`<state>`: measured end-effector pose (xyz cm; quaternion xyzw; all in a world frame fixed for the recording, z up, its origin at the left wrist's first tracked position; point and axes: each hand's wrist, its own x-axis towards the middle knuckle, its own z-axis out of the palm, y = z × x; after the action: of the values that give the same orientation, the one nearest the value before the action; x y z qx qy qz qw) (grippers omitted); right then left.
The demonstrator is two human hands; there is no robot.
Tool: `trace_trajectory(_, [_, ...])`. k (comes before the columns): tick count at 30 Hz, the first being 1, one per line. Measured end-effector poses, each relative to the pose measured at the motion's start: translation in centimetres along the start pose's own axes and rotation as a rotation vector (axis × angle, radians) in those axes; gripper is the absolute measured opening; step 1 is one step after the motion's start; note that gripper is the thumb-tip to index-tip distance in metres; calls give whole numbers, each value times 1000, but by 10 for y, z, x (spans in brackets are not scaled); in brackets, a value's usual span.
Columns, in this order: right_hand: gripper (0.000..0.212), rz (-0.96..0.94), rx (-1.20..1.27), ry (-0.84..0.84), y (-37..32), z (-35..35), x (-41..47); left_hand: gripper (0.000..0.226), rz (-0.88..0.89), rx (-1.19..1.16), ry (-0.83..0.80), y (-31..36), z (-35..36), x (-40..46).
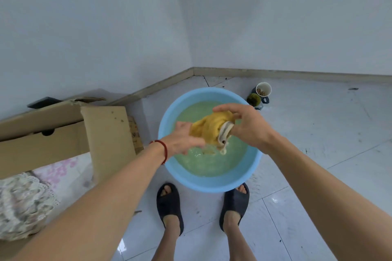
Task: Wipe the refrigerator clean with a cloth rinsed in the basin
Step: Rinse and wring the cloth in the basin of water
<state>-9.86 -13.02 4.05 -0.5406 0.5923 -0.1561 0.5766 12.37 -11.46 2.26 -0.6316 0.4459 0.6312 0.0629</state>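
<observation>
Rinse stage only: the left hand (184, 138) and right hand (247, 126) each hold a grip on opposite ends of the yellow cloth (212, 128), apparently wringing it above the water-filled blue basin (169, 112); no refrigerator in view, wiping judged outstanding.

2 plain pale grey-white walls (95, 27) meet in a corner in the upper middle of the frame. A beige strip of skirting board (275, 74) runs along the bottom of them. The floor is shiny white square tiles (318, 133) with thin dark lines between, and light glints off them low down. A big brown cardboard box (63, 133) sits at the left.
</observation>
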Motion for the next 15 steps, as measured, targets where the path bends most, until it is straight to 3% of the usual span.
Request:
trace_trajectory(2, [55,38,173,-111,-10,-5,-7,121,118,24,-4,1,14,0])
trace_trajectory(4, [54,80,344,-194,-17,-5,-16,131,248,-86,-43,6,28,1])
trace_trajectory(5, [57,96,427,-234,-18,-6,-20,118,279,-146,-42,9,33,2])
trace_trajectory(7, [60,91,591,-368,-16,-17,-27,67,237,-269,-5,18,37,3])
trace_trajectory(9, [65,43,754,-507,-13,-32,-29,31,286,-218,94,25,35,1])
trace_trajectory(12, [62,217,870,-348,5,-25,-22,25,748,263,368,37,20,-5])
trace_trajectory(13, [75,305,918,-394,13,-16,-21,23,890,435,418,40,18,-5])
trace_trajectory(15, [103,390,1040,-719,20,9,-20,15,1072,727,476,45,15,-2])
